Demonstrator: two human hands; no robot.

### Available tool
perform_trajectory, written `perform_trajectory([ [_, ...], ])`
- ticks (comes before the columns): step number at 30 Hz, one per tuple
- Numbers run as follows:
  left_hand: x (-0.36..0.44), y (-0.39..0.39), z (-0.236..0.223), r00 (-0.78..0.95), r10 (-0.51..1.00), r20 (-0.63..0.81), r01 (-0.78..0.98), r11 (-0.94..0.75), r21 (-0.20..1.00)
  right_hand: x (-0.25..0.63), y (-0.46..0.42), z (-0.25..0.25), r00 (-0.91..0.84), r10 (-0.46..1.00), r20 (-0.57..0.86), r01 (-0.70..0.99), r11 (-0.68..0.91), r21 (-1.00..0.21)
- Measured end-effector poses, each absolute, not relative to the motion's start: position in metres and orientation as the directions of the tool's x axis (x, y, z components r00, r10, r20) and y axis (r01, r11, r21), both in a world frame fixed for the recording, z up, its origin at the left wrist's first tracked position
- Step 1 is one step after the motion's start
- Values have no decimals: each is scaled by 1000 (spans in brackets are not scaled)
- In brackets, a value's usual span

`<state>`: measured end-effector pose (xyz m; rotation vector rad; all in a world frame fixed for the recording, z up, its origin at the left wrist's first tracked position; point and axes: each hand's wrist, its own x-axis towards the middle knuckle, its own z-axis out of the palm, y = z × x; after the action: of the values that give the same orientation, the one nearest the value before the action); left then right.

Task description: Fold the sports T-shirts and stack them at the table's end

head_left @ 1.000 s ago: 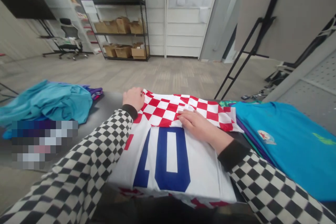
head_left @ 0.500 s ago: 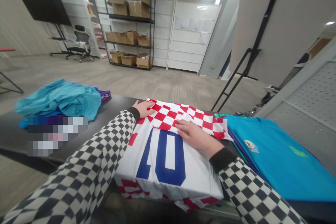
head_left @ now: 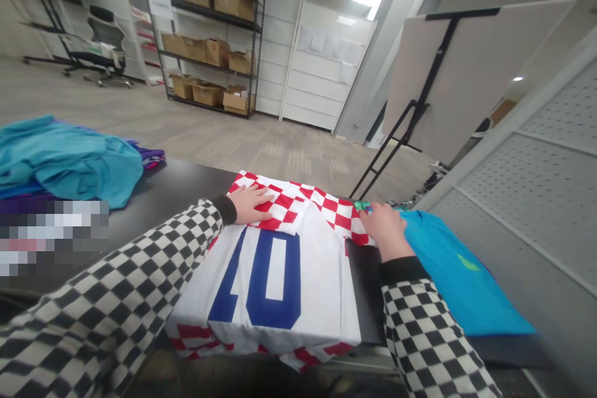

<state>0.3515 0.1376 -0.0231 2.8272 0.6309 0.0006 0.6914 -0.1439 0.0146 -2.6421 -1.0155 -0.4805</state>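
A folded jersey (head_left: 280,273), white with a blue number 10 and red-and-white checks, lies on the dark table (head_left: 177,186) in front of me. My left hand (head_left: 249,204) lies flat, fingers stretched out, on its checked upper left part. My right hand (head_left: 386,230) rests at the jersey's right edge, beside the blue shirt (head_left: 448,273). Its fingers curl over the edge and I cannot see whether they grip anything. Both my sleeves are black-and-white checked.
A heap of blue and purple garments (head_left: 69,161) lies at the table's left. The blue shirt tops a pile at the right. Beyond the table stand a black shelf with cardboard boxes (head_left: 209,43), an office chair (head_left: 100,43) and a board on a black stand (head_left: 448,87).
My right hand has slid from the middle of the checked part to the jersey's right edge. The left hand has shifted slightly inward. The view has swung to the right and tilted.
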Motion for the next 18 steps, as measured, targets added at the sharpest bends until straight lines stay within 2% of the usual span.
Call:
perform_trajectory([
  [2,349,140,-26,917,398,-38,394,-882,258,701,-151,12,755,557,346,623,-774,-114],
  [6,346,152,-29,920,387,56,353,-884,308,701,-153,12,823,537,187,566,-804,-181],
  [13,351,155,-31,886,431,174,345,-860,376,673,-136,56,783,544,301,619,-727,-296],
  [18,351,160,-23,853,470,227,350,-838,419,603,-64,105,645,690,328,763,-559,-323],
])
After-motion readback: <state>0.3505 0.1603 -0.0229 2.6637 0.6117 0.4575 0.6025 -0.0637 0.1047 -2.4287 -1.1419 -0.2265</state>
